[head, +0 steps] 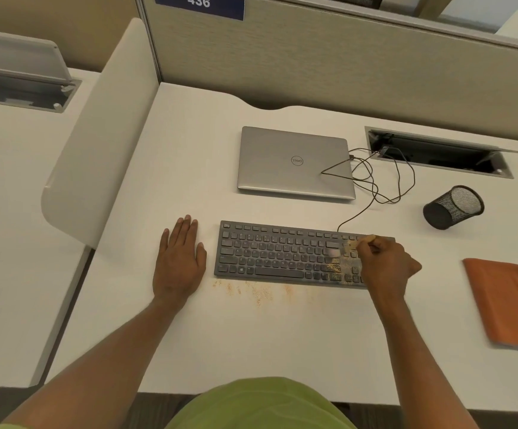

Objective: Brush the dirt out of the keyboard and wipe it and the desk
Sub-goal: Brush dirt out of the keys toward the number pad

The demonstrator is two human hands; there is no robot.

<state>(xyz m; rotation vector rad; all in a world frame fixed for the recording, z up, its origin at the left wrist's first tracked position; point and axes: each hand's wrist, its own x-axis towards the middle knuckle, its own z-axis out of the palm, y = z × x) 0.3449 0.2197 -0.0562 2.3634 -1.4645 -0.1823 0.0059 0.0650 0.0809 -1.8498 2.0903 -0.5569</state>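
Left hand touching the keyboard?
Apart. Head view shows a strip of bare desk between the left hand and the left edge of the keyboard.

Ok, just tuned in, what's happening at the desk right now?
A person is brushing the keyboard. The right hand grips a small brush over the keyboard's right end, where crumbs sit among the keys. The left hand rests flat on the desk beside it. More dirt lies on the desk in front. The orange cloth lies to the right, untouched.
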